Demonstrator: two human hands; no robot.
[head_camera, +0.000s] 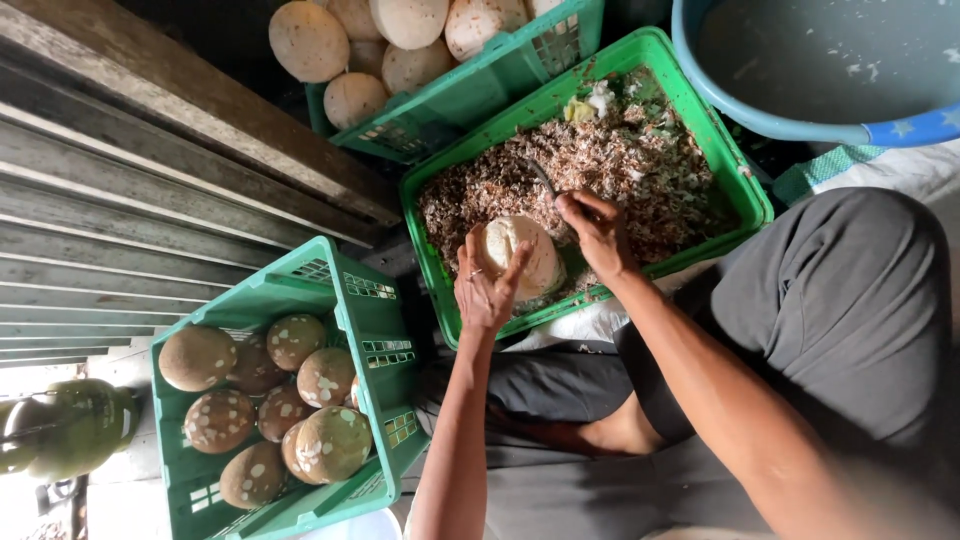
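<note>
I see left hand cupped around a pale peeled coconut, fingers partly spread | right hand closed on a dark curved blade touching it | coconut sits over the green crate of brown shavings | crate of unpeeled brown coconuts nearby.

Beneath the hands, a glossy green plastic crate is filled with rough, flaky brown shavings; the peeled coconut looks matt white.
</note>
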